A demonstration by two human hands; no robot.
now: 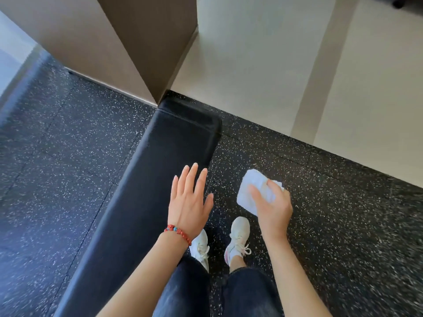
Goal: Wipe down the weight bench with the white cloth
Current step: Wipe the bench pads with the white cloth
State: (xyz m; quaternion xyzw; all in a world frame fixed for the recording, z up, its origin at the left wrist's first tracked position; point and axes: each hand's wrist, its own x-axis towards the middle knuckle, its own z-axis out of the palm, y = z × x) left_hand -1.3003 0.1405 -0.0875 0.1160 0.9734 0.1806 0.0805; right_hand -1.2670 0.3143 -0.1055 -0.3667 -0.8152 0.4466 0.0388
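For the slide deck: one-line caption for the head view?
Right hand holds white cloth beside black weight bench; left hand open above it.

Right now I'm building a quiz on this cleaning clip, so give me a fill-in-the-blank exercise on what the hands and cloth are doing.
1. The cloth is held in the ____ hand.
2. The left hand is open, fingers spread, and holds ____.
3. The cloth is over the ____, beside the bench, not on it.
4. The bracelet is on the ____ wrist.

Missing words: right; nothing; floor; left
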